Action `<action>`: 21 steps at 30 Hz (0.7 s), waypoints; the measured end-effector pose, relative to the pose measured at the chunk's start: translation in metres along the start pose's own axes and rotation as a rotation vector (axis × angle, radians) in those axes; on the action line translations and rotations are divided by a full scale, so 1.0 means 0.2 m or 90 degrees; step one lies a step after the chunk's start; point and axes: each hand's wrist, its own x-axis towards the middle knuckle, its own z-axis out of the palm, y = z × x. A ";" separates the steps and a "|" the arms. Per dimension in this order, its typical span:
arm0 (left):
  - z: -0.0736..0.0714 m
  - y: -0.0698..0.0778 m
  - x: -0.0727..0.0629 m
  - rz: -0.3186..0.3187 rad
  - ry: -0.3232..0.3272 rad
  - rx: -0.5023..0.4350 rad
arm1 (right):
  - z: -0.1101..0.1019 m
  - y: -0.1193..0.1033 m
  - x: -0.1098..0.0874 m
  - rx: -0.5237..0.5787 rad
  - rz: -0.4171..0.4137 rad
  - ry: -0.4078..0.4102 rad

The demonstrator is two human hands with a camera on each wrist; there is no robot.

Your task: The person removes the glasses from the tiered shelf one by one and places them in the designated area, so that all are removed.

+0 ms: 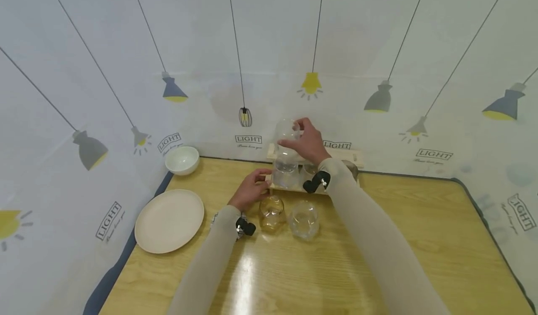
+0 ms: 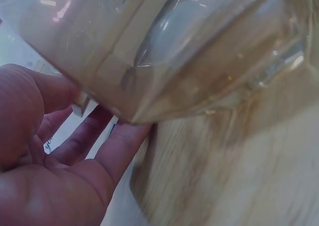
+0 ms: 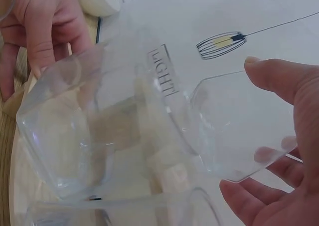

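My right hand (image 1: 308,142) pinches a clear faceted glass (image 1: 286,129) between thumb and fingers, above the upper board of a small wooden rack (image 1: 342,156). In the right wrist view this held glass (image 3: 234,128) is tilted sideways. Below it, another clear glass (image 1: 286,177) stands on the rack's lower level at the left. My left hand (image 1: 251,189) grips the rack's left end, its thumb and fingers at the wooden edge. An amber glass (image 1: 272,216) and a clear glass (image 1: 304,220) sit on the table before the rack. My right wrist partly hides more glasses on the rack.
On the left of the wooden table (image 1: 420,240) lies a large cream plate (image 1: 169,221), with a white bowl (image 1: 182,161) behind it in the corner. A wall covering (image 1: 269,48) printed with lamps rises right behind the rack.
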 end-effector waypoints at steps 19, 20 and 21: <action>0.00 0.00 0.00 -0.006 -0.008 -0.001 | -0.28 -0.03 -0.41 0.135 -0.099 0.063; 0.00 0.00 0.00 -0.006 -0.008 0.000 | -0.30 -0.03 -0.44 0.136 -0.100 0.063; 0.00 0.00 0.00 -0.004 -0.009 0.001 | -0.31 -0.02 -0.47 0.136 -0.098 0.063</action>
